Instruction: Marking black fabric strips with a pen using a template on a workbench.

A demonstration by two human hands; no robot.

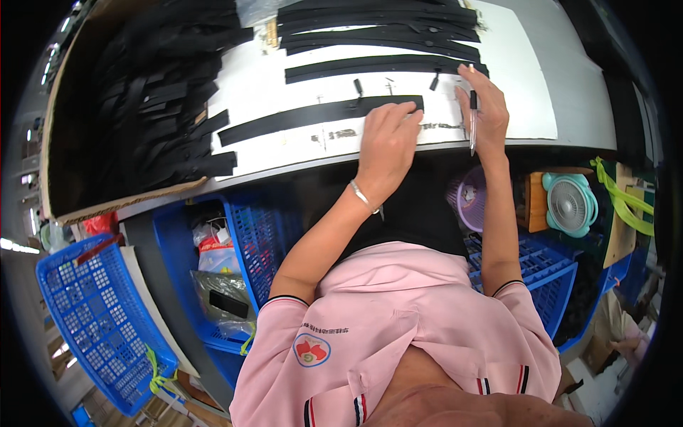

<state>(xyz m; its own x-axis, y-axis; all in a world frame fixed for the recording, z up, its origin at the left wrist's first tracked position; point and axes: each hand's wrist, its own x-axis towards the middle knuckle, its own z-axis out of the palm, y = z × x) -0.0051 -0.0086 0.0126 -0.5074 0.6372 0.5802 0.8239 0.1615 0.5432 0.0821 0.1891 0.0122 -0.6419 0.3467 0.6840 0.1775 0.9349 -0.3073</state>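
Observation:
Two black zippers lie crosswise on a white marked sheet [523, 107] on the table. My left hand [390, 142] is closed at the right end of the near zipper [306, 117], its fingertips pressed together on the tape. A pull tab [358, 87] sticks up from that zipper. My right hand [491, 117] holds a pen [473, 122] upright against the palm. Its index fingertip reaches the right end of the farther zipper [377, 67], whose pull tab [434, 80] points toward me. What the right thumb touches is unclear.
A cardboard box [51, 160] heaped with black zippers stands at the left. More zippers [377, 25] lie in a stack at the back. Below the table edge are blue crates [245, 242], a purple basket [455, 192] and a small turquoise fan [571, 205].

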